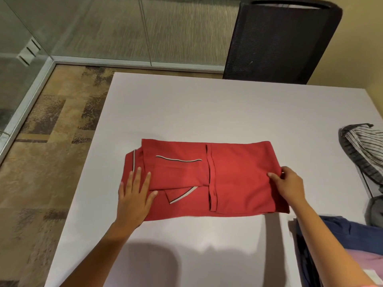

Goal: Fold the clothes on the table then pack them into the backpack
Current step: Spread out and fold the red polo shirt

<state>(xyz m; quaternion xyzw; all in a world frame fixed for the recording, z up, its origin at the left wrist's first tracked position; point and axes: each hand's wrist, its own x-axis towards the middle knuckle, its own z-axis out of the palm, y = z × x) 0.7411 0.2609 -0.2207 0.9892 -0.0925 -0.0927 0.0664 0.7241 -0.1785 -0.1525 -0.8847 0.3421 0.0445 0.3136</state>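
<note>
Looking down through the head camera, I see a red shirt (207, 179) lying folded in the middle of the white table (207, 104). It has thin white and dark stripes on its trim, and a button strip runs down it. The left hand (134, 195) lies flat on the left end of the shirt, with its fingers straight and spread, pressing the cloth down. The right hand (290, 185) is at the right edge of the shirt, and its fingers and thumb pinch the cloth there. At the right side of the table I see a striped grey and white cloth (364, 150). Nearer to me on the right lie a blue cloth (352, 233) and a pink cloth (364, 264). A black mesh chair (279, 42) stands behind the far side of the table. I cannot pick out a backpack for sure.
</note>
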